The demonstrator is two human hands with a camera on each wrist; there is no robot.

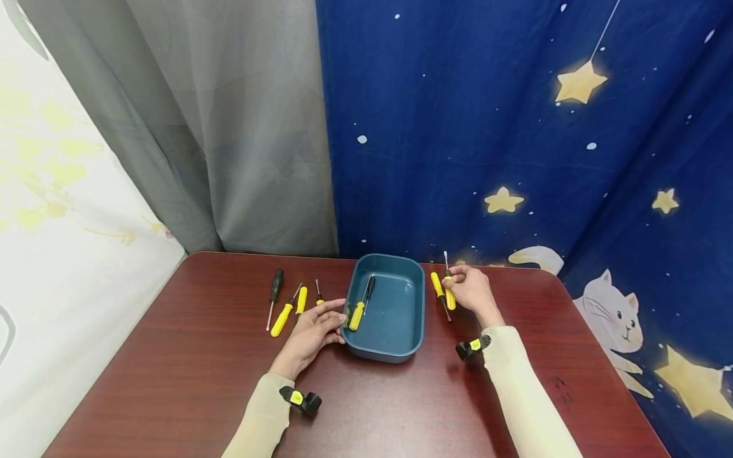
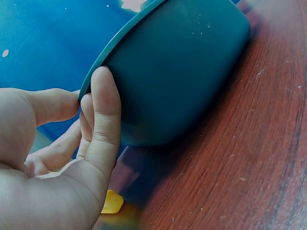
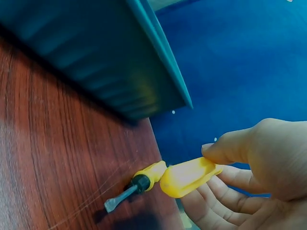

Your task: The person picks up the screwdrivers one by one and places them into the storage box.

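Note:
A blue rectangular bin (image 1: 392, 356) stands mid-table, with a yellow-handled screwdriver (image 1: 356, 316) and a black-handled one (image 1: 369, 289) lying inside along its left side. My left hand (image 1: 312, 334) pinches the bin's left rim between thumb and fingers; the left wrist view shows the fingers against the outer wall (image 2: 177, 72). To the right of the bin, my right hand (image 1: 471, 289) holds a yellow screwdriver (image 3: 189, 177) by its handle, its tip pointing away from me. Beside it on the table lies another yellow-and-black screwdriver (image 1: 438, 287).
Left of the bin lie several more screwdrivers: a black-handled one (image 1: 277, 285), a yellow one (image 1: 282, 320), and others partly behind the left hand. The reddish wooden table (image 1: 172, 375) ends at curtains (image 1: 269, 159) along its far edge.

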